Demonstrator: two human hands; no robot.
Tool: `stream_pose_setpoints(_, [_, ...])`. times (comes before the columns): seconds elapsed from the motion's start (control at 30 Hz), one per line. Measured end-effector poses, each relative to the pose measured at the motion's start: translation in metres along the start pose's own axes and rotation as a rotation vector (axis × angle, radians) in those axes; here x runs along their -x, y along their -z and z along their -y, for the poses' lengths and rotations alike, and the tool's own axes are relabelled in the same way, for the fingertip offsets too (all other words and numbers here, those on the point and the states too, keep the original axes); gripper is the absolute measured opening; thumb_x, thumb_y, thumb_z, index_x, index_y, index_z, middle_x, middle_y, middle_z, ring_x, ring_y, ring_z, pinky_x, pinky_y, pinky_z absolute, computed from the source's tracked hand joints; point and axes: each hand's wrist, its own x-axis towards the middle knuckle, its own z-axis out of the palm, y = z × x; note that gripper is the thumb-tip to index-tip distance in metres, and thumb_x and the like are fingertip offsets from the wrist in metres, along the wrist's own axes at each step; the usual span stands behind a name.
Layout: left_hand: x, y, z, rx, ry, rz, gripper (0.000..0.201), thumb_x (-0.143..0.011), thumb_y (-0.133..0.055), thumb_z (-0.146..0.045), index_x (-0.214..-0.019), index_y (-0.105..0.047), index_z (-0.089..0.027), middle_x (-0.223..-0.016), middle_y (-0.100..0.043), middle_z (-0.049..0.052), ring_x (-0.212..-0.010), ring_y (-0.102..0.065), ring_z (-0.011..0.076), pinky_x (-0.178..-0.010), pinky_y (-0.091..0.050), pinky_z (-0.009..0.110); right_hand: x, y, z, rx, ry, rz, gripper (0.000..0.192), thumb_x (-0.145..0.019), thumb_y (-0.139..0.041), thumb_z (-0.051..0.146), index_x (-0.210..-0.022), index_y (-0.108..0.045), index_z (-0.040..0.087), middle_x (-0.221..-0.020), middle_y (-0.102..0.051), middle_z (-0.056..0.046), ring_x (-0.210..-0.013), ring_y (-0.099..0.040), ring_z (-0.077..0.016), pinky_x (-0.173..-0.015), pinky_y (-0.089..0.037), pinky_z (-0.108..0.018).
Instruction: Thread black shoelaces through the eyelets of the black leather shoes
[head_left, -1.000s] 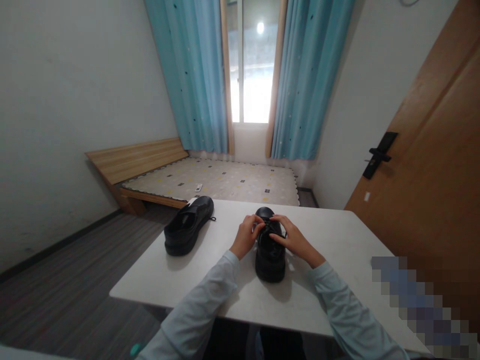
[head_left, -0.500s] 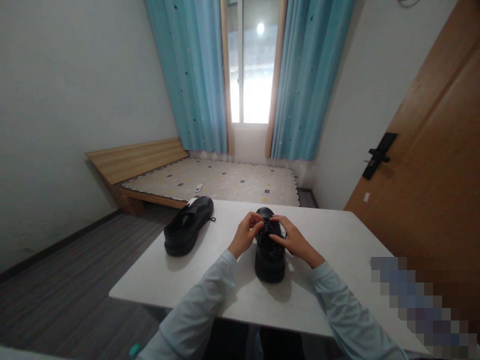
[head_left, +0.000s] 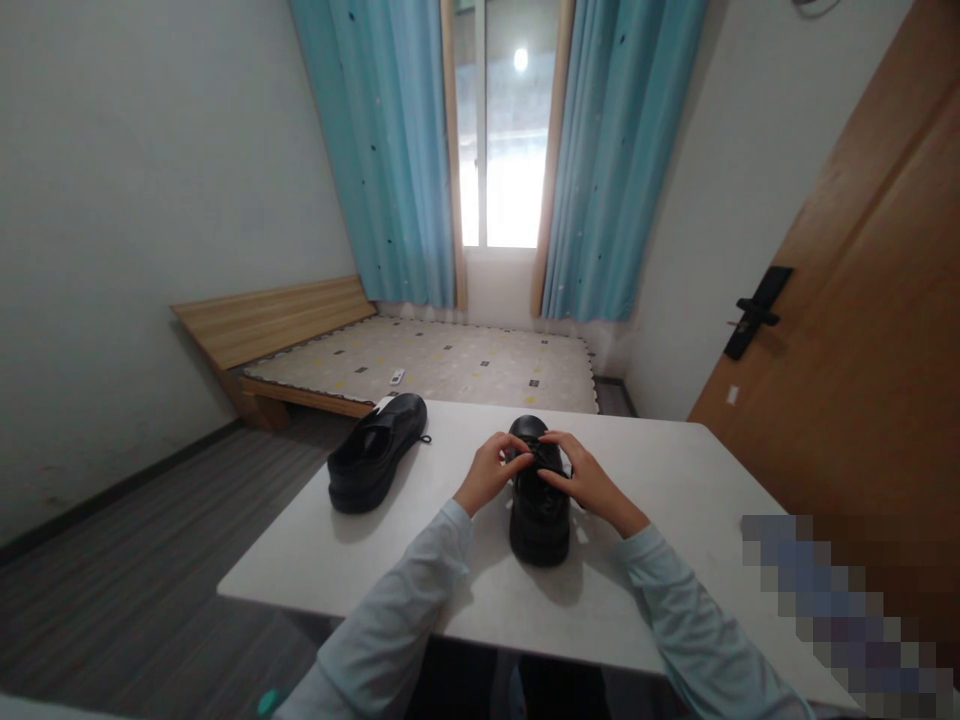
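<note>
A black lace-up shoe (head_left: 540,530) stands on the white table in front of me, its toe pointing away and its heel towards me. My left hand (head_left: 491,470) is at the shoe's left side, thumb and fingers closed on the black shoelace (head_left: 535,453) over the tongue. From the right, my right hand (head_left: 581,472) bends its fingers and thumb round the same lacing. The lace ends are too small and dark to follow. A second black shoe (head_left: 367,465) sits on the table's left side, a lace loop sticking out at its right.
The white table (head_left: 300,560) has its near edge just before my body. Beyond it is a bed (head_left: 465,350) with a small white remote (head_left: 397,377) on it. A wooden door (head_left: 862,300) is on the right, and blue curtains (head_left: 405,150) hang by the window.
My left thumb and fingers have shifted slightly right, further over the shoe's lacing. My right hand and both shoes have stayed nearly where they were.
</note>
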Motion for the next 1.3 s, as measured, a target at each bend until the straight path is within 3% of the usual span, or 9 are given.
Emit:
stream_pose_setpoints(0.4, [0.001, -0.002, -0.006, 0.126, 0.035, -0.023, 0.021, -0.08, -0.057, -0.037, -0.077, -0.056, -0.016, -0.076, -0.06, 0.0, -0.072, -0.054, 0.0124, -0.064, -0.039, 0.023, -0.001, 0.001, 0.002, 0.016, -0.015, 0.017, 0.044, -0.079, -0.063, 0.037, -0.118, -0.05, 0.023, -0.12, -0.054, -0.01, -0.118, -0.049, -0.0256, -0.103, -0.037, -0.046])
stream_pose_setpoints(0.57, [0.001, -0.002, -0.006, 0.21, 0.024, -0.018, 0.02, -0.076, -0.062, -0.033, -0.078, -0.052, -0.016, -0.074, -0.053, -0.002, -0.066, -0.048, 0.0098, -0.062, -0.038, 0.023, -0.001, 0.0, 0.003, 0.019, -0.016, 0.009, 0.045, -0.078, -0.064, 0.042, -0.116, -0.051, 0.023, -0.119, -0.055, -0.01, -0.116, -0.05, -0.0251, -0.102, -0.039, -0.045])
stream_pose_setpoints(0.93, [0.002, 0.002, -0.012, 0.578, 0.08, -0.04, 0.026, -0.072, -0.065, -0.026, -0.083, -0.043, -0.018, -0.085, -0.053, -0.001, -0.08, -0.058, 0.0119, -0.077, -0.045, 0.027, 0.0, 0.002, 0.002, 0.006, -0.018, 0.006, 0.048, -0.076, -0.065, 0.044, -0.117, -0.052, 0.023, -0.119, -0.055, -0.01, -0.116, -0.051, -0.0258, -0.101, -0.039, -0.045])
stream_pose_setpoints(1.3, [-0.002, 0.008, -0.006, 0.255, -0.022, -0.034, 0.013, -0.073, -0.063, -0.022, -0.077, -0.052, -0.016, -0.077, -0.054, 0.0, -0.073, -0.053, 0.011, -0.062, -0.042, 0.021, -0.002, 0.002, 0.002, 0.005, -0.027, 0.012, 0.048, -0.075, -0.067, 0.044, -0.115, -0.052, 0.022, -0.119, -0.055, -0.011, -0.116, -0.051, -0.0261, -0.101, -0.039, -0.046])
